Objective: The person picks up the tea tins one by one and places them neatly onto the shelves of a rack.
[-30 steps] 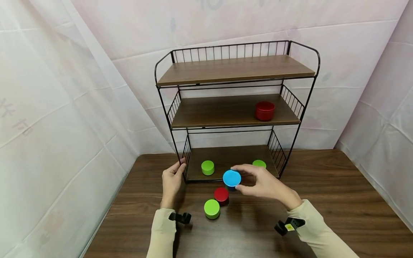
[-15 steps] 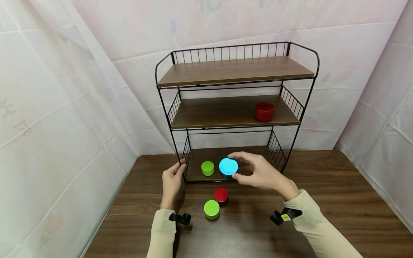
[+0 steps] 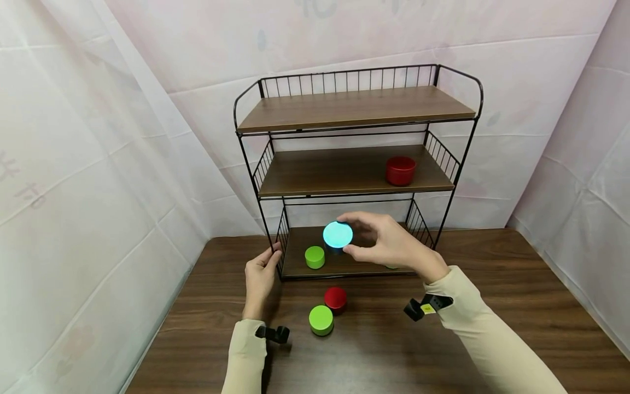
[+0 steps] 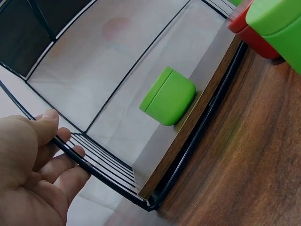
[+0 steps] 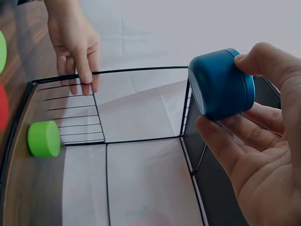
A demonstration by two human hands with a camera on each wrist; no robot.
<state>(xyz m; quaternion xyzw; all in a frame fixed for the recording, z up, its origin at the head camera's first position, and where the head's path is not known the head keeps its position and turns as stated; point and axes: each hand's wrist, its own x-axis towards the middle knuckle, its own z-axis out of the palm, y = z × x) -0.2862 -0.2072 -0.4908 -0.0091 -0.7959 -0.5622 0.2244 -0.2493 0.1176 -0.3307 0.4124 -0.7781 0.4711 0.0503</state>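
Left hand (image 3: 260, 276): fingers hooked on the left side rail of the wire rack (image 3: 356, 129), unmoved. Right hand (image 3: 389, 243): pinching the blue tin (image 3: 337, 236), now lifted from the table's front area to just above the bottom shelf's front edge, right of the green tin (image 3: 314, 256). Placement on a shelf apparently under way, not yet set down.

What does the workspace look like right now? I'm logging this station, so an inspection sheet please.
Surface: dark wooden table, bearing a three-tier black wire rack with wooden shelves.
Job's things: round blue tin, held in the air in front of the rack.
Clutter: green tin on the bottom shelf; red tin on the middle shelf; red tin and green tin on the table.
Grippers: right hand pinches the blue tin; left hand holds the rack's left wire side.
Cables: nothing seen.
Surroundings: white sheeting.
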